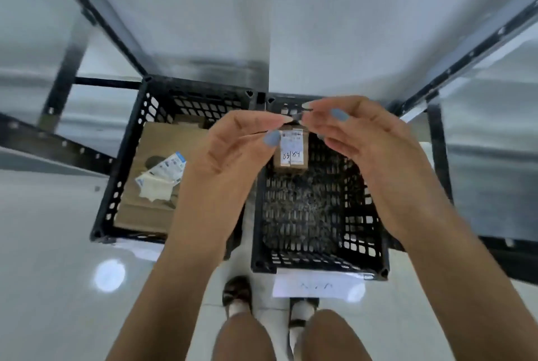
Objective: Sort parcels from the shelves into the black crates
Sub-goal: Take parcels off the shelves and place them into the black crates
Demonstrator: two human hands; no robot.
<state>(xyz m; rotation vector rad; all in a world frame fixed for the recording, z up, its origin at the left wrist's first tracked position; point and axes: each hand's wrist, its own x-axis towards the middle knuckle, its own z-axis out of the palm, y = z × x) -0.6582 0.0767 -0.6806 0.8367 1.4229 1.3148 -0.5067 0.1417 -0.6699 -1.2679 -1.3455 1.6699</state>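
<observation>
Two black lattice crates stand side by side on the floor under a shelf. The left crate (122, 157) holds a flat brown parcel (151, 142) with a white and blue pouch (163, 174) on top. In the right crate (372, 215), a small brown parcel (291, 154) with a white label marked 85 84 is at the far end. My left hand (230, 151) and my right hand (369, 139) hover above the crates, palms facing, fingers loosely curved, fingertips almost meeting over the small parcel. Neither hand touches it. A thin dark streak shows between the fingertips; I cannot tell what it is.
Dark metal shelf uprights and rails (436, 139) flank the crates left and right, with a pale shelf board (203, 11) above. A white paper sign (318, 286) hangs on the right crate's near edge. My feet (237, 296) stand on glossy white floor just behind it.
</observation>
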